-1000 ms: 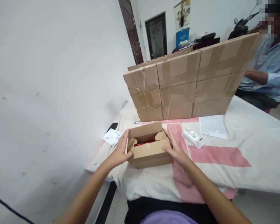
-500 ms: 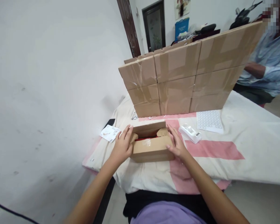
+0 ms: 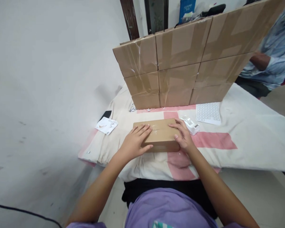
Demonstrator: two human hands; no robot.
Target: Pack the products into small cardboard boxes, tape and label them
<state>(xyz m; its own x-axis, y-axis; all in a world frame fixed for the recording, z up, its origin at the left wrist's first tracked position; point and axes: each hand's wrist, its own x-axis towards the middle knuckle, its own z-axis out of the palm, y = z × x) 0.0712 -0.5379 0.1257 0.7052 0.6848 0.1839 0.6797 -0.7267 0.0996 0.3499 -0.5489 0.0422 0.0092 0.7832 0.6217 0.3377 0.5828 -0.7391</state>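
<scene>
A small brown cardboard box (image 3: 163, 130) sits on the cloth-covered bed, its top flaps folded down and meeting along a seam. My left hand (image 3: 135, 141) lies flat over the box's left part, fingers spread on the top and the thumb at the front edge. Around the right end curls my right hand (image 3: 183, 134), its fingertips on the top flap and its thumb near the front corner. What the box contains is hidden. Just behind my right hand stands a white tape dispenser (image 3: 192, 126), partly covered by the fingers.
A large taped cardboard panel (image 3: 178, 76) stands upright behind the box. A sheet of pale stickers (image 3: 208, 113) lies to the right, a printed white card (image 3: 106, 125) to the left by the wall. Beyond the panel on the right is another person's sleeve (image 3: 281, 69).
The box was open, showing something red inside; its flaps are now down. My left hand has moved from the left side onto the top. The view has tilted downward.
</scene>
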